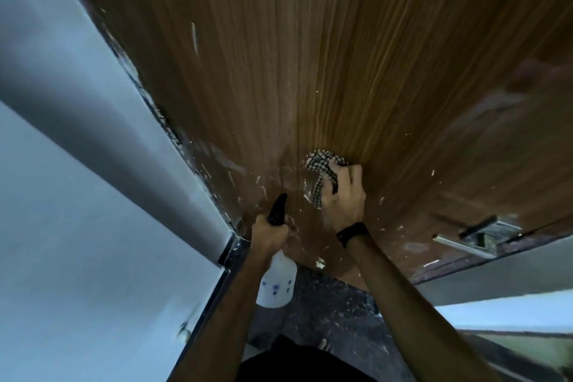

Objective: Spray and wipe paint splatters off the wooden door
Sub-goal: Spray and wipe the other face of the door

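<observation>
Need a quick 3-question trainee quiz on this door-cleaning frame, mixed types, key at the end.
1. True or false: the right hand presses a checked cloth against the door.
2. What does the left hand hold? A) scraper B) spray bottle C) paintbrush
3. Fill in: white paint splatters cluster near the door's ______ corner, by the wall.

Key: 1 true; 2 B; 3 lower-left.
</observation>
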The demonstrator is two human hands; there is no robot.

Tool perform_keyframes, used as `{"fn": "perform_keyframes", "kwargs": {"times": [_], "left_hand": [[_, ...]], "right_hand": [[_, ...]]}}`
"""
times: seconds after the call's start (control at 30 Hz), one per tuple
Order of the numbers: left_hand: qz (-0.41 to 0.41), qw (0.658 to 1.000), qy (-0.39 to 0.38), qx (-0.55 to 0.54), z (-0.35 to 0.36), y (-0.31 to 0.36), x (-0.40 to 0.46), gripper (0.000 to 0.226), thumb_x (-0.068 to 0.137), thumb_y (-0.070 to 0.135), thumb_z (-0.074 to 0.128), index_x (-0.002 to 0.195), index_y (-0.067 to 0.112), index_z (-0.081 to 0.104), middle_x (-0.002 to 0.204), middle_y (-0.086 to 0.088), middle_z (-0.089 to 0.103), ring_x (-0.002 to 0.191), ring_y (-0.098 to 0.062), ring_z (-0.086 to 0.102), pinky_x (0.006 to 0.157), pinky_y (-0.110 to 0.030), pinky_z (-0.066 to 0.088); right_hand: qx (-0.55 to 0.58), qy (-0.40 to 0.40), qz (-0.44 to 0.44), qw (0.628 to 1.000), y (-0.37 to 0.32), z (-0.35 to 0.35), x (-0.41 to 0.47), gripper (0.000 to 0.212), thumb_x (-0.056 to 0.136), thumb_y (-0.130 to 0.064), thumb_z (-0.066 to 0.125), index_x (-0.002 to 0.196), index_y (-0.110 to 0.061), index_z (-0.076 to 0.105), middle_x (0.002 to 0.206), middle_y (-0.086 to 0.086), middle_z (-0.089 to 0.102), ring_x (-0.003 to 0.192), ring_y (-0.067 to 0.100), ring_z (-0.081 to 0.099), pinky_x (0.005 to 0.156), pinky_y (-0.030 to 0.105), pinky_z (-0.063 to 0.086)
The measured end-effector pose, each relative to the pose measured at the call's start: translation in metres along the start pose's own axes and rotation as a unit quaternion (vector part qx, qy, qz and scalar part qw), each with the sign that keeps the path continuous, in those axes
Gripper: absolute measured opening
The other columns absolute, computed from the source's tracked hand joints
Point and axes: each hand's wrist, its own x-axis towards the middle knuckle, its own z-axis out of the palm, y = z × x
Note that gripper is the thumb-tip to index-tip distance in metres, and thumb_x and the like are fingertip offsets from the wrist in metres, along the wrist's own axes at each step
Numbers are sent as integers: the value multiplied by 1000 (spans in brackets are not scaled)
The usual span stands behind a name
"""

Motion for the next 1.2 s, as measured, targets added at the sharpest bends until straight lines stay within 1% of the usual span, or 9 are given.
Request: {"fn": "perform_keyframes", "kwargs": {"times": [0.1, 0.23, 0.37, 0.47, 0.6, 0.73, 0.9, 0.97, 1.2], "left_hand": [[10, 1000, -17, -2, -6, 2, 11, 30, 80, 0, 73, 75, 29, 67, 65, 5, 66, 45, -8, 56, 54, -27, 47], [26, 997, -68, 31, -29, 5, 29, 37, 79, -2, 74, 73, 34, 66, 69, 6, 67, 47, -9, 55, 57, -28, 47], [42, 992, -87, 82, -57, 10, 49, 24, 80, -2, 74, 76, 19, 63, 62, -1, 62, 49, -19, 53, 54, -30, 48], [39, 989, -102, 98, -79, 13, 66, 20, 80, -5, 72, 77, 12, 63, 59, -3, 60, 45, -16, 50, 52, -30, 44], [45, 984, -126, 117, -99, 15, 79, 24, 82, -2, 72, 85, 21, 68, 64, -6, 61, 46, -18, 49, 55, -30, 42], [34, 982, -140, 124, -111, 15, 86, 16, 83, -1, 74, 86, 12, 66, 66, -6, 61, 45, -17, 48, 50, -28, 42], [22, 983, -148, 109, -122, 8, 90, 17, 81, 1, 77, 83, 14, 66, 66, -4, 63, 44, -15, 46, 54, -30, 43], [18, 983, -149, 103, -124, 7, 91, 17, 81, 0, 77, 88, 12, 67, 69, -4, 64, 44, -13, 48, 50, -28, 43], [18, 988, -122, 96, -120, 10, 91, 19, 83, 0, 76, 89, 12, 63, 66, 1, 61, 39, -9, 44, 46, -26, 43]], "right_hand": [[22, 54, 96, 994, -12, 20, -9, 20, 94, -19, 61, 110, -7, 59, 103, 14, 49, 84, 20, 48, 68, 21, 35], [58, 74, 246, 965, -20, 61, -43, 20, 93, -9, 64, 108, -3, 51, 105, 8, 45, 92, 14, 44, 83, 35, 45], [127, 132, 400, 898, -50, 92, -42, 29, 90, -7, 63, 111, -13, 43, 107, 6, 46, 94, 24, 49, 89, 17, 41], [175, 192, 368, 893, -80, 98, -20, 32, 91, -19, 65, 108, -31, 40, 104, 13, 53, 92, 28, 55, 81, 36, 49], [190, 228, 339, 893, -99, 105, 6, 35, 90, -15, 71, 109, -20, 42, 102, 7, 54, 90, 11, 54, 77, 17, 44], [221, 251, 488, 806, -93, 123, -19, 36, 91, -5, 69, 110, -11, 39, 96, -2, 46, 78, -4, 50, 72, 17, 43], [342, 255, 654, 624, -91, 134, -29, 32, 97, -7, 59, 112, -21, 34, 121, 12, 53, 100, 23, 56, 88, 40, 50], [380, 255, 677, 576, -91, 131, -16, 33, 99, -4, 52, 118, -22, 32, 113, 9, 52, 93, 23, 57, 71, 37, 51], [379, 208, 660, 615, -100, 129, 1, 30, 100, 3, 42, 102, -26, 32, 110, 2, 53, 99, 18, 54, 69, 27, 48]]}}
